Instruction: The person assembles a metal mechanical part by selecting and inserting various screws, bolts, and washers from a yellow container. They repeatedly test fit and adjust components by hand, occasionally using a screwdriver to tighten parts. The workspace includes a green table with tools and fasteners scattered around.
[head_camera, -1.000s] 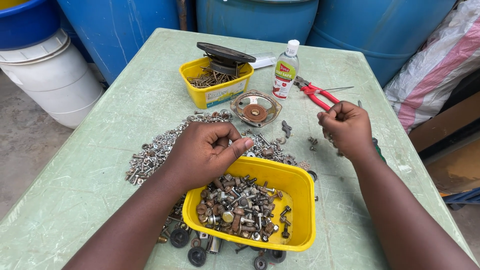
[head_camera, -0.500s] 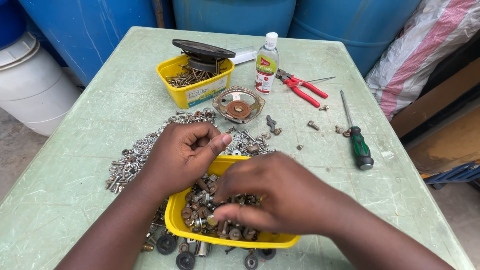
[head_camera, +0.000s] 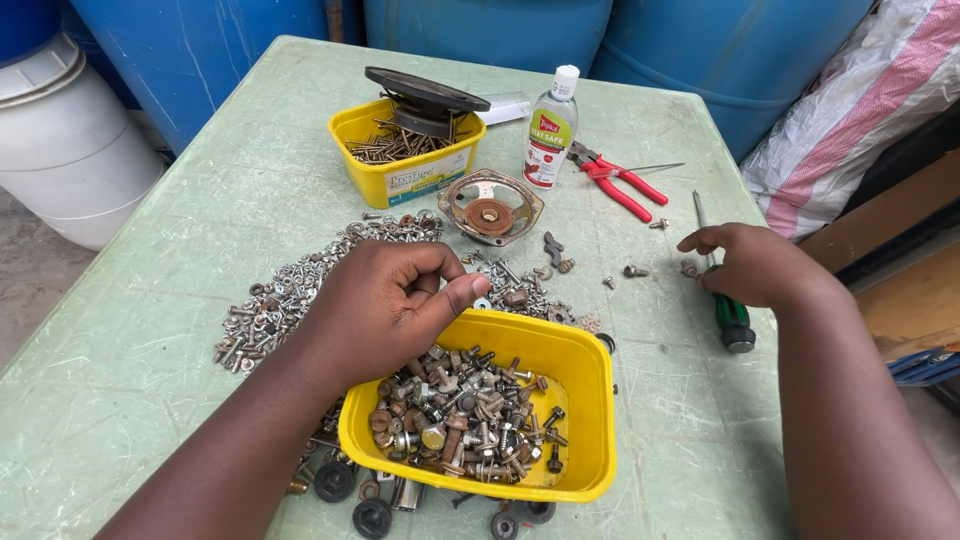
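My left hand (head_camera: 385, 300) is curled into a fist, thumb against the fingers, resting at the far left rim of a yellow tub (head_camera: 592, 400). The tub is full of rusty bolts and nuts (head_camera: 460, 410). Nothing shows inside the fist. My right hand (head_camera: 750, 265) is out to the right on the green table (head_camera: 180, 250). Its fingers bend down beside a small loose nut (head_camera: 689, 268) and over a green-handled screwdriver (head_camera: 736, 322). Whether the fingertips pinch anything is hidden.
A pile of silvery nuts and washers (head_camera: 290, 290) lies left of the tub, and black round parts (head_camera: 335, 482) lie at the front edge. Behind stand a second yellow tub of nails (head_camera: 400, 180) under a dark disc (head_camera: 425, 90), a speaker frame (head_camera: 490, 212), a clear bottle (head_camera: 550, 130) and red pliers (head_camera: 618, 188). Blue barrels (head_camera: 480, 30) and a white bucket (head_camera: 60, 150) surround the table.
My right hand went from the right side into the near tub and has now swung back out to the right by the screwdriver. My left hand has stayed at the tub's rim.
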